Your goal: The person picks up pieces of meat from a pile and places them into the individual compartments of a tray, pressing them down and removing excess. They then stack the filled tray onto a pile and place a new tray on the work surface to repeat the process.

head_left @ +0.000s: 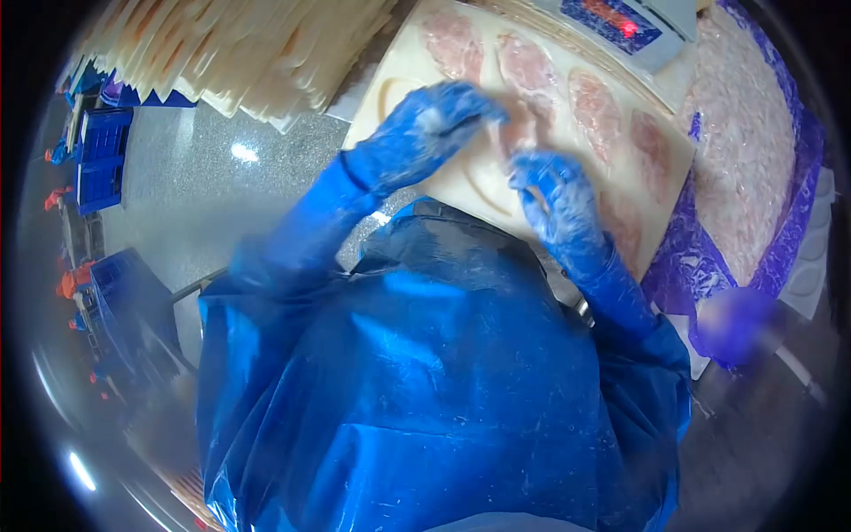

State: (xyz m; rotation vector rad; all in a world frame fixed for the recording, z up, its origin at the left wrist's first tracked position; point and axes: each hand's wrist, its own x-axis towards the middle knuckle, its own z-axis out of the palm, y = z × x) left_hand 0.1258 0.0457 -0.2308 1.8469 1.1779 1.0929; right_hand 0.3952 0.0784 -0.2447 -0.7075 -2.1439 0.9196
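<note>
My left hand (434, 124), in a blue glove, reaches over the white moulded tray (461, 182) with its fingers pressed together at a strip of pale pink meat (498, 142). My right hand (554, 195), gloved too, has its fingertips curled at the lower end of that meat, thumb bent inward. Several flat oval pieces of pink meat lie in the tray's hollows, among them one piece (596, 115) right of my hands and another (651, 155) near the right edge. Oval hollows with no meat show beside and below my left hand.
Stacked pale trays (230, 53) stand at the upper left. A scale with a lit display (616, 27) is behind the tray. At the right, a large heap of meat (740, 142) lies on purple film (683, 248). Blue crates (105, 160) and distant people are at the left.
</note>
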